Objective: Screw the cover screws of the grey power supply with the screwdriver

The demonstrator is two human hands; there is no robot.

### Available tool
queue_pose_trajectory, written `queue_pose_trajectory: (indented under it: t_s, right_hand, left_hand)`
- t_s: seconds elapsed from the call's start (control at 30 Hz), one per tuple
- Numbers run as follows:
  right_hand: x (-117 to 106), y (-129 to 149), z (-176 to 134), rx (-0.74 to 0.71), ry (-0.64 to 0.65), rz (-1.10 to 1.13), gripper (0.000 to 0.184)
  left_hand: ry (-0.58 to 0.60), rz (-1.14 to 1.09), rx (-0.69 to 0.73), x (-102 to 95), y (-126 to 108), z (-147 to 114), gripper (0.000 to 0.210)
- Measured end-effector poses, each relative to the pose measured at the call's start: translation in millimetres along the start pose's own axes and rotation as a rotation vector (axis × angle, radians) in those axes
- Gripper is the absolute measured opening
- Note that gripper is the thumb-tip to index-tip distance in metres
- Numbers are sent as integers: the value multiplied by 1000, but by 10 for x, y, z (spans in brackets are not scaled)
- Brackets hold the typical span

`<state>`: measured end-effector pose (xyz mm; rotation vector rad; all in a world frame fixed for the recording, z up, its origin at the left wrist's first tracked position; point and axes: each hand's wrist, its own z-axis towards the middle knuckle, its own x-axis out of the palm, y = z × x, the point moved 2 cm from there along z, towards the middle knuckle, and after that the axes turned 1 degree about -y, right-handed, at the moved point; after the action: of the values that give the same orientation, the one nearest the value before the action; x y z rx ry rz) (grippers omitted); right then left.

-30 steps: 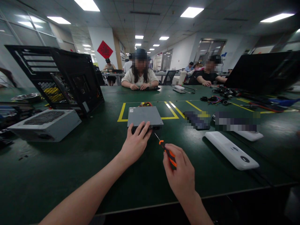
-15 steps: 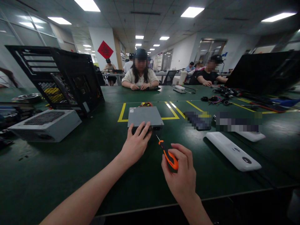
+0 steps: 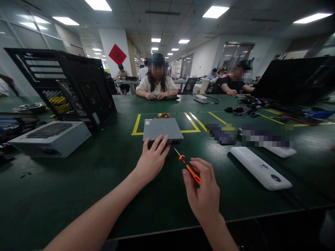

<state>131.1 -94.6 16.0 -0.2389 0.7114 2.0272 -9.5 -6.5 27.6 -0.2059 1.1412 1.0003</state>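
A grey computer power supply (image 3: 162, 128) sits on the table in front of me, with bundled coloured wires (image 3: 164, 115) behind it. My left hand (image 3: 151, 160) holds its near edge, fingers apart over the top; the thumb is partly hidden against the near face. In my right hand (image 3: 204, 188), thumb and fingers close around the handle of an orange and black screwdriver (image 3: 193, 173). The thin shaft points up and left to the power supply's near face, below the socket at the right. Whether the tip touches a screw I cannot tell.
A black computer case (image 3: 75, 90) stands at the left, with another power supply (image 3: 52, 137) before it. White devices (image 3: 258, 167) and a blurred phone-like object (image 3: 221, 134) lie right. Cables and a dark monitor (image 3: 295, 80) are further right. A person (image 3: 157, 80) sits opposite.
My right hand has shifted slightly right and the screwdriver handle has turned in its fingers. The left hand and the power supply stay in place.
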Motion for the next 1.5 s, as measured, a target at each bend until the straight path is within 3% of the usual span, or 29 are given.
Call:
queue_pose_trajectory:
  t_s: [0.2, 0.37, 0.53, 0.67, 0.87, 1.03, 1.2, 1.4, 1.5]
  right_hand:
    - [5, 4, -14, -71, -53, 4, 29]
    - [8, -8, -13, -6, -11, 28, 21]
    - [0, 13, -9, -87, -51, -7, 28]
    - [8, -12, 1, 8, -14, 27, 23]
    - [8, -1, 4, -38, -53, 57, 28]
    - [11, -14, -3, 59, 11, 84, 24]
    - [4, -2, 2, -31, -59, 60, 31]
    - [11, -23, 1, 64, 0, 76, 23]
    - [4, -13, 5, 8, -28, 78, 29]
  left_hand:
    - [6, -5, -6, 9, -1, 2, 43]
    - [-11, -8, -9, 13, -1, -2, 43]
    - [-19, -4, -7, -2, -4, -6, 43]
    - [-11, 7, -9, 0, -8, -6, 43]
    - [-4, 13, -12, 8, -7, -2, 43]
    - [-14, -5, -14, -1, -7, -3, 43]
    - [-15, -8, -10, -11, -13, -3, 44]
    - [-19, -16, -24, -6, -16, 1, 43]
    - [-11, -15, -12, 0, -10, 0, 43]
